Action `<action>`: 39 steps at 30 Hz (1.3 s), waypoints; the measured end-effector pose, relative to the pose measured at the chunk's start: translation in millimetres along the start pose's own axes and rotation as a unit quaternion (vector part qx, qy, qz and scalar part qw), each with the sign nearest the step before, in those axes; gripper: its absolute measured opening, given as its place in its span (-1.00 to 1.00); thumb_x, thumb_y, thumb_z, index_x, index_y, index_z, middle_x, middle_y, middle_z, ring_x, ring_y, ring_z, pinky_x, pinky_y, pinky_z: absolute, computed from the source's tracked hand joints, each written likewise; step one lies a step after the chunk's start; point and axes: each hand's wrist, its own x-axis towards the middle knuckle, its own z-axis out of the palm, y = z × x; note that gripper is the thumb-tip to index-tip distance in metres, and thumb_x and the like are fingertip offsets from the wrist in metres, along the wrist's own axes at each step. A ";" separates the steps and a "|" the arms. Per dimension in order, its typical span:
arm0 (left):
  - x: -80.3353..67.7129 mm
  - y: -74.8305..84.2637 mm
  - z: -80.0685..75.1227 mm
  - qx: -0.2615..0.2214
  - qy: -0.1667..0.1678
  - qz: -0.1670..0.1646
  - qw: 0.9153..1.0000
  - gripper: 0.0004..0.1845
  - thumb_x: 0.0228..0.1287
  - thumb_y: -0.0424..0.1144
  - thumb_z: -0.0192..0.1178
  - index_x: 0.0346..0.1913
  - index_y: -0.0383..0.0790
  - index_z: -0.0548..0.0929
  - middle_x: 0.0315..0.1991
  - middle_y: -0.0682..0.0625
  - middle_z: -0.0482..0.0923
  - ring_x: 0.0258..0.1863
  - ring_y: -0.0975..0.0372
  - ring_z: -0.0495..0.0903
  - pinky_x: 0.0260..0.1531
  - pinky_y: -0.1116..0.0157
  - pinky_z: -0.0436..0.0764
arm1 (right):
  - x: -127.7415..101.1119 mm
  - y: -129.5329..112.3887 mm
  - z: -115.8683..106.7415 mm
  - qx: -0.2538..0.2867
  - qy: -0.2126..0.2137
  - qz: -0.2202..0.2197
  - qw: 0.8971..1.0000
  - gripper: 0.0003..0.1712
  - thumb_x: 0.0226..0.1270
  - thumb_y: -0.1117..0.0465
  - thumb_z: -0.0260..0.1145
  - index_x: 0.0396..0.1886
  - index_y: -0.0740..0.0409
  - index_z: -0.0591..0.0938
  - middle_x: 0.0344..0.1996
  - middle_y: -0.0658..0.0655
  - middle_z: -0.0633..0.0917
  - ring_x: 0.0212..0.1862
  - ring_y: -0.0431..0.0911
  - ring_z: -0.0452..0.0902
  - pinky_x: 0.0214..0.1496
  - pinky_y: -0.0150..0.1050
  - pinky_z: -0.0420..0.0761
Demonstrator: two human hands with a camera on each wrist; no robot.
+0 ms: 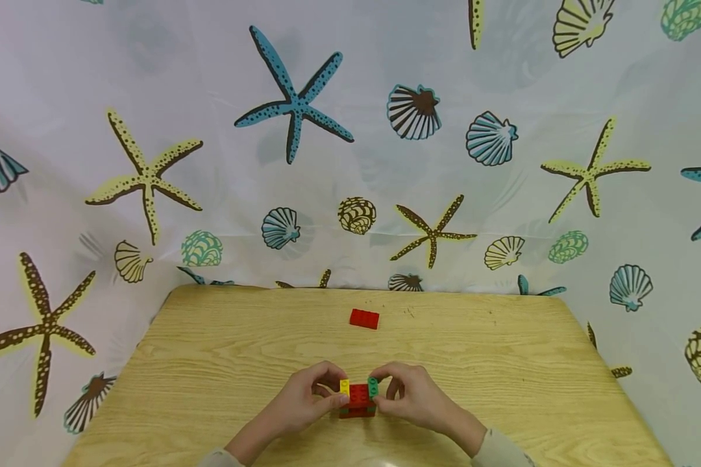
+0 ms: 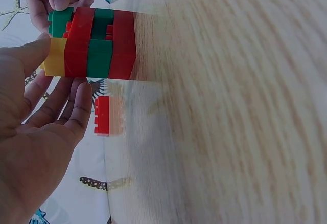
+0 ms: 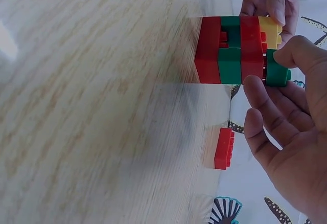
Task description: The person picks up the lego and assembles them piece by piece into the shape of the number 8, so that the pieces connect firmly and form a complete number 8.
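Bench (image 1: 222, 363): your stack sits close to the near edge of the wooden top, so a hard sideways push can slide the whole thing towards you and off.
Brick stack (image 1: 357, 400): red and green layers stand on the bench between your two hands, and the layers look offset in places. Uneven pressure from one side could split a layer loose or tip the stack.
Left hand (image 1: 304, 402): your grip here pinches the yellow brick (image 1: 344, 387) at the stack's top left corner, thumb on it, the other fingers behind. If you press down at an angle, the studs may not seat and the brick can sit crooked.
Right hand (image 1: 411, 395): thumb and forefinger clamp the small green brick (image 3: 276, 69) at the top right corner. It is small, so it could slip from your fingertips or pop off.
Loose red brick (image 1: 365, 318): it lies flat, well apart from the stack, further back on the bench. A sleeve reaching over could knock it away.
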 end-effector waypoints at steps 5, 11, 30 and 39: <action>0.5 0.3 -0.1 0.000 -0.002 -0.005 1.000 -0.69 0.49 -0.10 0.34 0.14 -0.17 0.64 0.02 -0.06 0.69 0.02 0.12 0.67 0.01 0.32 0.67 | 0.4 1.3 0.6 0.002 0.001 -0.002 1.000 -0.63 0.40 0.21 0.46 0.15 0.16 0.70 -0.03 0.14 0.78 -0.42 -0.36 0.59 -0.41 -0.41 0.59; 0.6 -0.6 0.0 0.000 -0.005 -0.005 1.000 -0.68 0.50 -0.10 0.33 0.15 -0.18 0.63 0.05 -0.07 0.68 0.03 0.13 0.66 0.02 0.32 0.66 | 0.1 0.9 0.6 0.004 0.000 0.004 1.000 -0.63 0.40 0.20 0.45 0.16 0.15 0.70 -0.02 0.15 0.78 -0.42 -0.33 0.60 -0.42 -0.40 0.60; 1.2 -0.8 0.1 -0.004 -0.008 0.004 1.000 -0.67 0.51 -0.12 0.32 0.16 -0.23 0.63 0.03 -0.08 0.68 0.00 0.19 0.65 0.04 0.33 0.67 | 1.4 -0.5 -1.0 -0.010 -0.005 0.005 1.000 -0.63 0.38 0.20 0.47 0.14 0.17 0.72 0.00 0.17 0.80 -0.40 -0.37 0.64 -0.36 -0.42 0.64; 0.7 -1.5 1.6 0.003 -0.001 0.013 1.000 -0.68 0.49 -0.13 0.34 0.14 -0.23 0.63 0.00 -0.07 0.69 -0.03 0.22 0.65 0.02 0.33 0.69 | 0.5 1.3 1.9 0.001 0.000 0.020 1.000 -0.60 0.36 0.19 0.48 0.14 0.20 0.72 -0.01 0.14 0.80 -0.40 -0.35 0.63 -0.39 -0.40 0.63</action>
